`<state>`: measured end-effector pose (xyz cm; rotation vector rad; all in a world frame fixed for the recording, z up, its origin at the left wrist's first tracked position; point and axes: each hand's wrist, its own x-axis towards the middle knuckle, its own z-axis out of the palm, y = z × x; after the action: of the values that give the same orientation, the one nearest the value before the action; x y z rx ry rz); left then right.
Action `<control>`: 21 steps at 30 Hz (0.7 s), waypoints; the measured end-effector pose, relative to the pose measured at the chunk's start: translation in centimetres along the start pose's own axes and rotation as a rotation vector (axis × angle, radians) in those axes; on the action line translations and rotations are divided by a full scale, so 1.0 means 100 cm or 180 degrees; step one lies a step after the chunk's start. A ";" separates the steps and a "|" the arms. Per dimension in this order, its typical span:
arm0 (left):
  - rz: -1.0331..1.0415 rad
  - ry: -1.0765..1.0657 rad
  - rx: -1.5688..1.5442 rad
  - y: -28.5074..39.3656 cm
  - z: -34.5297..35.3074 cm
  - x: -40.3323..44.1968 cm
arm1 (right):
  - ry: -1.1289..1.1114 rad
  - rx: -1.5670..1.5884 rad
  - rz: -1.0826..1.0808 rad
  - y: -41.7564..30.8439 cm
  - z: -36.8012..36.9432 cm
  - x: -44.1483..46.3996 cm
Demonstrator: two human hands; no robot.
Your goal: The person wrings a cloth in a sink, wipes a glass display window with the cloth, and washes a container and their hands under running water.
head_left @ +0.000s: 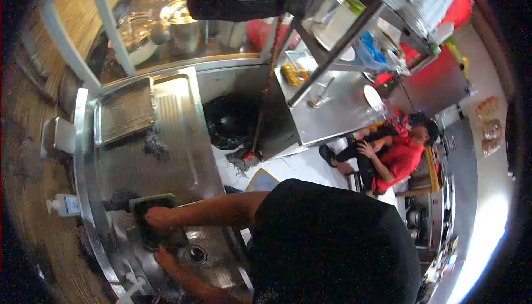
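A dark rectangular container with a pale greenish rim (152, 198) is tilted over the metal sink (224, 259), near its drain. My right hand (160, 219) reaches into it with the fingers curled down; whatever they hold is hidden. At the container's near lower edge, my left hand (164, 256) grips it, its fingers partly out of sight behind the edge. Dark wet patches mark the steel next to the container.
A ribbed metal tray (124, 111) lies on the steel drainboard (166, 165). A white pump bottle (67, 205) stands by the wall. A bin with a black bag (230, 121) and a mop (244, 161) are beside the counter. A person in red (396, 163) sits behind me.
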<state>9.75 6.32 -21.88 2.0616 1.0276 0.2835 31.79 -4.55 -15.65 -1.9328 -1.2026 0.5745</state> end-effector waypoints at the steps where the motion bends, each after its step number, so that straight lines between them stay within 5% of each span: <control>1: 0.0320 -0.0004 0.0798 -0.002 0.004 0.007 | -0.0141 0.0055 0.0200 0.001 -0.006 -0.001; 3: 0.0182 -0.0080 0.1083 0.011 0.010 0.017 | -0.0176 0.0030 0.0325 0.019 0.000 0.003; 4: -0.0525 -0.0016 0.0548 0.026 0.014 0.019 | -0.0072 -0.0062 0.0244 0.030 0.007 0.007; 7: -0.0966 -0.0906 -0.1848 0.050 0.021 0.025 | 0.0361 -0.0313 0.0580 0.030 0.007 0.008; 9: -0.0324 -0.1067 -0.0141 0.059 0.018 0.033 | 0.0619 -0.0206 0.0870 0.043 0.021 0.016; 11: -0.0339 -0.1130 -0.0069 0.096 0.009 0.027 | 0.0822 0.0171 0.1023 0.081 0.070 0.053; 14: -0.1175 -0.1003 -0.1468 0.141 0.009 0.021 | 0.0144 -0.0857 0.0537 0.097 0.083 0.072; 15: -0.1319 -0.0925 -0.1339 0.087 0.019 0.049 | -0.0085 -0.1198 0.0346 0.097 0.082 0.077; 19: 0.0044 -0.0774 -0.0510 0.033 0.020 0.049 | -0.0392 -0.1855 -0.0012 0.078 0.065 0.084; 21: -0.0887 -0.1022 -0.1980 0.068 0.015 0.036 | -0.0367 -0.1731 -0.0009 0.076 0.060 0.084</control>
<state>16.69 5.78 -18.29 1.3348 0.8737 0.1013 35.45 3.27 -25.11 -2.3682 -1.5530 0.3837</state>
